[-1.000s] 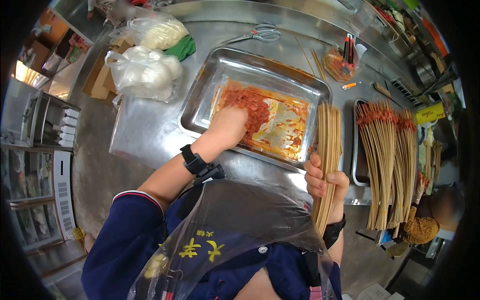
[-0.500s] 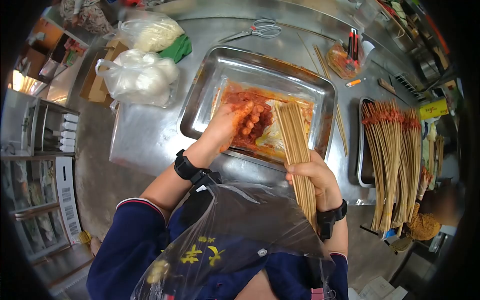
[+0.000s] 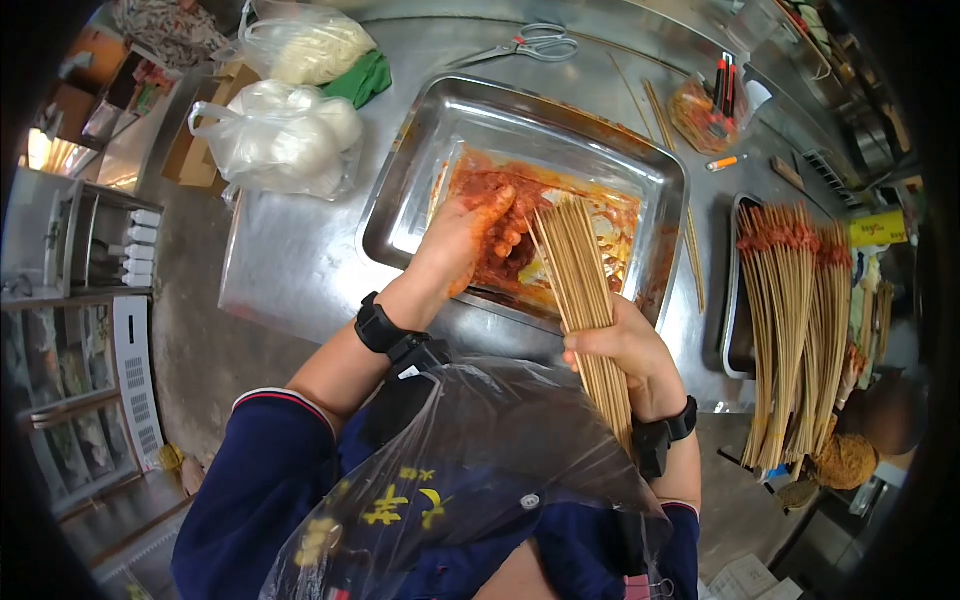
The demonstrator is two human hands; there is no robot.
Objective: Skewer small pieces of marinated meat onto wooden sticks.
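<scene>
My right hand is wrapped round a bundle of bamboo skewers, whose upper ends lean over a metal tray. My left hand, smeared with red sauce, is inside that tray beside the skewer tips. Its fingers are curled into red, sauce-coated meat, partly hidden by the hand. Red and yellowish sauce coats the tray's floor around it.
A second tray at right holds bundles of meat-tipped skewers. Scissors, an orange marker and loose skewers lie about the main tray. Plastic bags with pale contents stand at back left.
The skewers' upper ends have moved left, closer to my left hand. My left hand has turned slightly, its fingers still curled. The view has shifted a little.
</scene>
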